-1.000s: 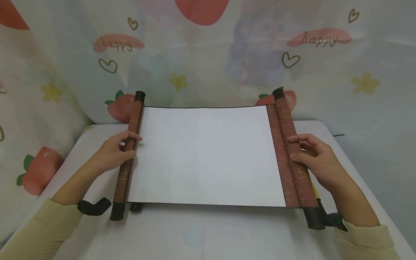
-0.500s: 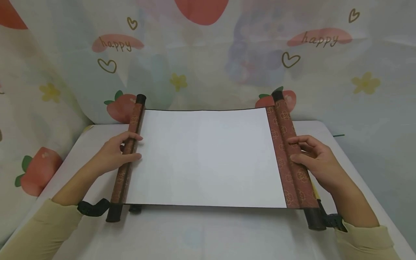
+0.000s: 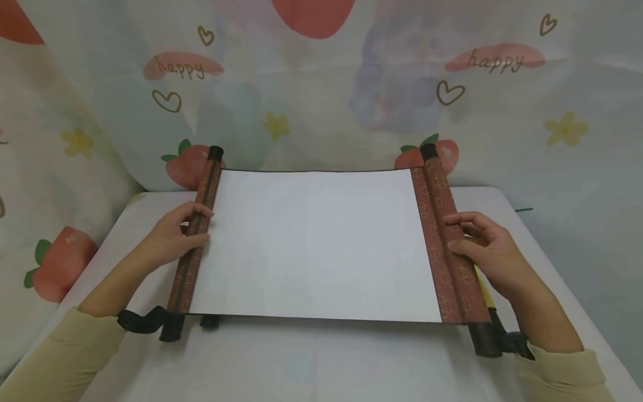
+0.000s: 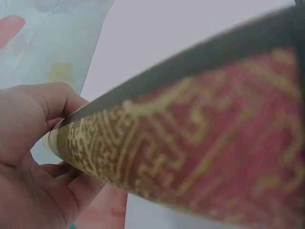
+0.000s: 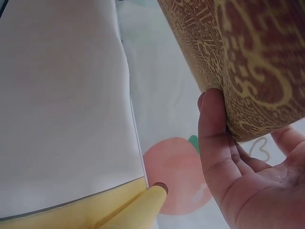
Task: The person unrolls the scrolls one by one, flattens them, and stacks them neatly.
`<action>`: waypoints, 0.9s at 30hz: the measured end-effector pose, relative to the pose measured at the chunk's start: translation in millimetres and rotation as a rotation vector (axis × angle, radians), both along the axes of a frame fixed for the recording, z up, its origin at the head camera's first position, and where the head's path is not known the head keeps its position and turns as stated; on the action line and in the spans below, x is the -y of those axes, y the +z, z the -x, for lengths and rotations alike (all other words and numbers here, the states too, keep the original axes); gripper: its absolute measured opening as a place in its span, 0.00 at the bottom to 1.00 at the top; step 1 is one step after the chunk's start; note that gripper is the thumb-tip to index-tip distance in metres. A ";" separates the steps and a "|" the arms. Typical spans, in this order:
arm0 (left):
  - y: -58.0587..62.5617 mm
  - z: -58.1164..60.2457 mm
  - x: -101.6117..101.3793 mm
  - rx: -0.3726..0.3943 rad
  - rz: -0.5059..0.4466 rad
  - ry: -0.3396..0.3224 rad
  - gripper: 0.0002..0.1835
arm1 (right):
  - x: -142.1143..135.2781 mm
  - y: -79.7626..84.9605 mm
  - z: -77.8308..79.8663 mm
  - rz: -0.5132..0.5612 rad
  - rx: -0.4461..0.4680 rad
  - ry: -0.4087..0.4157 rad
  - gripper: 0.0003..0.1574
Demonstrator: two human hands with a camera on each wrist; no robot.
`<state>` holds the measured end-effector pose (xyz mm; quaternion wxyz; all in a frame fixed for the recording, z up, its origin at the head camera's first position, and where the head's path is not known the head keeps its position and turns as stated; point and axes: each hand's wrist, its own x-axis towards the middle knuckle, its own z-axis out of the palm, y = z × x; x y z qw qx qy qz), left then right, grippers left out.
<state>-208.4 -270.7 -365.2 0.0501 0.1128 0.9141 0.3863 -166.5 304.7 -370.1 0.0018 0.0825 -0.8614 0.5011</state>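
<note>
A hanging scroll with a white sheet (image 3: 311, 245) is held spread out, tilted over the table in the head view. Its left roller (image 3: 183, 279) is reddish brown with gold patterns and black end knobs. My left hand (image 3: 168, 237) grips this roller near its middle, thumb and fingers at the sheet's edge. On the right, a wider patterned end (image 3: 459, 268) is gripped by my right hand (image 3: 489, 251) from its outer side. The right wrist view shows my right hand's fingers (image 5: 217, 119) around the patterned roll (image 5: 257, 62).
Beneath the held scroll lies a white sheet (image 5: 66, 109) with a yellow border and a yellow roller (image 5: 133, 210). A black knob (image 3: 209, 322) shows below the held scroll's lower left. A white cloth (image 3: 311, 368) covers the table, with a printed curtain (image 3: 321, 84) hanging behind.
The left roller has shifted slightly left at its near end and turned a little in my left hand. The sheet's far edge sits slightly lower. My right hand has barely moved.
</note>
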 end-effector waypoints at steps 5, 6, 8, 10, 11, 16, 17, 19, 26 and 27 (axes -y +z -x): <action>-1.0 -0.4 2.7 -0.009 -0.005 -0.009 0.21 | 0.0 -0.5 -0.4 0.003 -0.006 0.006 0.25; -1.2 -0.6 3.1 -0.015 -0.003 -0.013 0.21 | -0.1 -0.6 -0.6 0.005 -0.007 0.008 0.25; -1.5 -1.1 4.0 -0.020 0.003 -0.015 0.21 | -0.2 -1.0 -0.9 0.009 -0.009 0.012 0.25; -0.6 -2.1 4.4 -0.017 0.012 -0.009 0.20 | -0.9 -1.0 -1.1 0.012 -0.011 0.016 0.25; 0.0 -2.6 4.5 -0.015 0.016 -0.004 0.20 | -1.4 -0.9 -1.2 0.015 -0.011 0.017 0.25; 1.8 -3.5 4.7 -0.001 0.019 0.015 0.19 | -3.3 -0.4 -1.6 0.020 -0.014 0.017 0.25; 1.3 -3.2 4.9 0.001 0.019 0.014 0.18 | -3.4 -0.6 -1.8 0.021 -0.013 0.015 0.25; -0.2 -2.5 5.1 0.006 0.024 0.009 0.18 | -3.8 -0.9 -2.2 0.025 -0.008 0.014 0.25; -1.9 -2.5 7.4 0.008 0.047 0.002 0.24 | -5.0 -1.7 -3.1 0.036 -0.007 0.017 0.25; -1.5 -2.7 7.8 0.008 0.046 0.003 0.23 | -4.9 -1.8 -3.0 0.037 -0.008 0.018 0.25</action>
